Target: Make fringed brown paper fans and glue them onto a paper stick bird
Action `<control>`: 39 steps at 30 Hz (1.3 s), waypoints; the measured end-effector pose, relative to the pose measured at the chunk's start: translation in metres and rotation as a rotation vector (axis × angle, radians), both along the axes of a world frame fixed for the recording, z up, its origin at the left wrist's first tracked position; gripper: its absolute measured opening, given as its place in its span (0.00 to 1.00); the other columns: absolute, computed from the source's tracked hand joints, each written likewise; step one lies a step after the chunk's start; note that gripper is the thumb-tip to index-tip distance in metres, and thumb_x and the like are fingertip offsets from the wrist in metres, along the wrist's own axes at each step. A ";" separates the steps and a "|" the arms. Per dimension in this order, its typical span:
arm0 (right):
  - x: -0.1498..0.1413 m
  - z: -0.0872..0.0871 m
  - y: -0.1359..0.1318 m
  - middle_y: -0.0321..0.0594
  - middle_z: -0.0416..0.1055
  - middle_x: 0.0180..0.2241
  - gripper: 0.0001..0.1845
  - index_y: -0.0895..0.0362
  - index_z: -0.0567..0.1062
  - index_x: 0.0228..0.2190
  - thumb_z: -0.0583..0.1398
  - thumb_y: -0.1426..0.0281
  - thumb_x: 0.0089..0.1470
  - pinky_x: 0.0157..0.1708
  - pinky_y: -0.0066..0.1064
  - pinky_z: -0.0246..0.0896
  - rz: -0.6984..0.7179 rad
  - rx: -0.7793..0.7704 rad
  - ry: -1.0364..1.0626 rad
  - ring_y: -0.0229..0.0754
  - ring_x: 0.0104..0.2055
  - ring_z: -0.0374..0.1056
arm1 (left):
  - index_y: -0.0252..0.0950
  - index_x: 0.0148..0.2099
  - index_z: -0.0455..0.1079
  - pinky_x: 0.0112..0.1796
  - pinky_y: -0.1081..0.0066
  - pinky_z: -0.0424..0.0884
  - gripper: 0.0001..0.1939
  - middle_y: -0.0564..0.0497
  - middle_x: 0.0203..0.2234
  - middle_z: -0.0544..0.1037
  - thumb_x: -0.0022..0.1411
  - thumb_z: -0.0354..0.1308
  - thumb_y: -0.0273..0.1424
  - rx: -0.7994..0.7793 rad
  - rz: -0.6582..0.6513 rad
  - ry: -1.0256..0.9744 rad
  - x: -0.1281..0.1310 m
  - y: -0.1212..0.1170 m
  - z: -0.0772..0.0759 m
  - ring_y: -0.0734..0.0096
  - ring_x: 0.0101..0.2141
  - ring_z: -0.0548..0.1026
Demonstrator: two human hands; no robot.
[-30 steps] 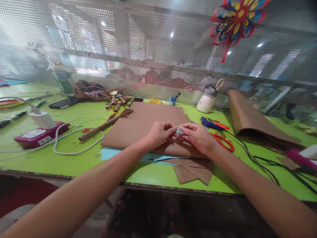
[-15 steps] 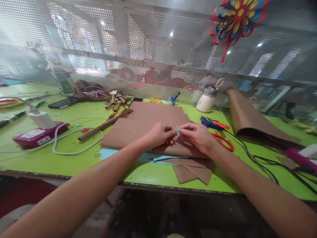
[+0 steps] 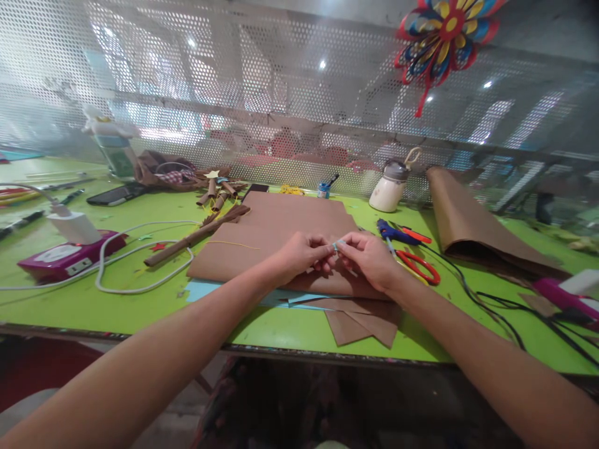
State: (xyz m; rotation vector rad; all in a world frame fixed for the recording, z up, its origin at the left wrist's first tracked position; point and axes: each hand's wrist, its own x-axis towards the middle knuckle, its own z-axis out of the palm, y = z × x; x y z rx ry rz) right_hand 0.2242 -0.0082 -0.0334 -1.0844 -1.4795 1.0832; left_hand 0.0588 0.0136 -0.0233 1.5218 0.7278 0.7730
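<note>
A small light-blue piece, perhaps folded paper, is pinched between the fingertips of both hands; its exact shape is too small to tell. My left hand holds it from the left with closed fingers. From the other side, the thumb and forefinger of my right hand grip it too. Both hands are over a stack of brown paper, with light-blue paper showing beneath its near edge. A thin yellow string lies on the stack. Brown paper offcuts lie closest to me.
Right of the stack are a blue glue gun, orange-handled scissors and a folded brown sheet. A white bottle stands behind. Leftward lie a rolled brown stick, a white cable and a purple power strip.
The fingers have shifted slightly around the light-blue piece, still pinching it. My view has moved a little; the things on the table stay where they were.
</note>
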 end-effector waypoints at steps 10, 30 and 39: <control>-0.001 0.006 -0.002 0.33 0.67 0.20 0.13 0.59 0.72 0.28 0.63 0.62 0.44 0.20 0.24 0.53 0.023 0.053 -0.045 0.32 0.21 0.59 | 0.29 0.30 0.66 0.21 0.78 0.66 0.12 0.49 0.22 0.74 0.50 0.63 0.32 -0.152 -0.041 -0.169 -0.005 0.007 -0.006 0.79 0.20 0.71; 0.000 0.001 0.004 0.34 0.68 0.22 0.12 0.60 0.72 0.26 0.64 0.63 0.45 0.20 0.23 0.54 0.128 -0.083 0.244 0.29 0.21 0.61 | 0.29 0.30 0.68 0.24 0.78 0.64 0.12 0.48 0.23 0.75 0.50 0.63 0.34 -0.106 0.004 -0.156 -0.004 0.004 -0.005 0.79 0.22 0.71; -0.006 0.003 0.002 0.33 0.68 0.18 0.14 0.60 0.70 0.25 0.63 0.61 0.45 0.18 0.23 0.53 0.047 0.001 0.108 0.29 0.18 0.59 | 0.28 0.31 0.67 0.25 0.79 0.64 0.12 0.47 0.26 0.75 0.52 0.61 0.35 -0.059 0.013 -0.094 -0.002 0.004 -0.007 0.78 0.24 0.72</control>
